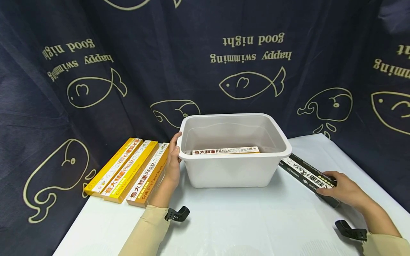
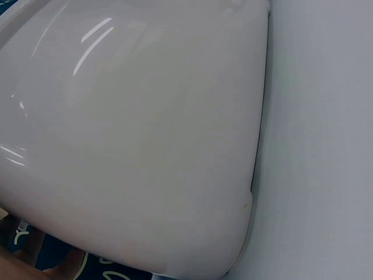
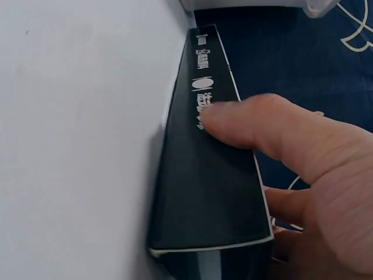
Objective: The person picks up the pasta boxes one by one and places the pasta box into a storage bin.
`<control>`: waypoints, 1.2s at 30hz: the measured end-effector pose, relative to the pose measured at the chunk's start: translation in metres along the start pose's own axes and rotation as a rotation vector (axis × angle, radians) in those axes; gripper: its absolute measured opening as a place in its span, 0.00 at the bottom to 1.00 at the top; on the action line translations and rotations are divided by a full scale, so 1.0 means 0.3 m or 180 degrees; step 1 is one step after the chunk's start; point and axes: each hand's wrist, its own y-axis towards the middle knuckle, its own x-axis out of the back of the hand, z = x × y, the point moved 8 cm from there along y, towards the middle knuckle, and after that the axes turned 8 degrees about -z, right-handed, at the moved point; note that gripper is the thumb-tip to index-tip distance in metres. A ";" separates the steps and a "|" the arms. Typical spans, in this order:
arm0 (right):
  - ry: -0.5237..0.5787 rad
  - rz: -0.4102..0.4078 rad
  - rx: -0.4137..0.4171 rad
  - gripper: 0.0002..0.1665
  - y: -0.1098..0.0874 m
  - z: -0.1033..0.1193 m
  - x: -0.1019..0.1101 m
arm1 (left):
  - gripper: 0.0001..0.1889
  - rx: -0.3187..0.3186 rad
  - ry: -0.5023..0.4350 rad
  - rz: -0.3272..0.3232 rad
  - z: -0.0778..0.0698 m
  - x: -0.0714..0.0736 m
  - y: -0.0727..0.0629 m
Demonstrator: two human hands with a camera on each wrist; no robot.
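A white plastic bin (image 1: 237, 172) stands on the table, and my left hand (image 1: 173, 165) grips its left rim. In the left wrist view the bin's smooth wall (image 2: 151, 134) fills most of the picture. Inside the bin lies a pasta box (image 1: 225, 150), its lower part hidden by the front wall. To the bin's right, my right hand (image 1: 344, 188) holds the near end of a black pasta box (image 1: 299, 170). In the right wrist view the thumb (image 3: 233, 119) presses one long side of this black box (image 3: 204, 192), with other fingers partly visible on the opposite side.
Left of the bin lie a yellow pasta box (image 1: 112, 167), a chicken curry sauce pasta box (image 1: 131, 172) and an orange-brown crab roe pasta box (image 1: 150, 176), side by side. A dark blue curtain (image 1: 185, 71) with fish drawings hangs behind the white table (image 1: 224, 220).
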 end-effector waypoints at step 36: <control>0.0737 -0.1342 -0.0068 0.46 -0.019 -0.002 0.124 | 0.31 0.0038 -0.0038 -0.0013 0.004 -0.001 0.001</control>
